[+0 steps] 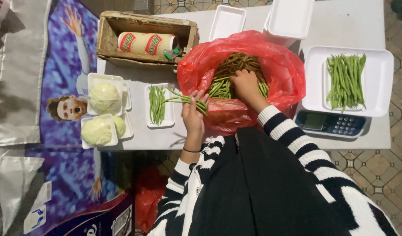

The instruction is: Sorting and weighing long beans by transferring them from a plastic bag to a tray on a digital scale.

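Observation:
A red plastic bag full of green beans lies open on the white table. My right hand reaches into the bag and rests on the beans; whether it grips any is hidden. My left hand holds a small bunch of green beans at the bag's left edge, their tips pointing toward a small white foam tray that carries a few beans. On the right, a larger foam tray with a pile of beans sits on a digital scale.
Two foam trays with wrapped cabbages sit at the table's left. A cardboard box holding a roll of cling film stands behind. Empty foam trays are stacked at the back. A printed banner lies left.

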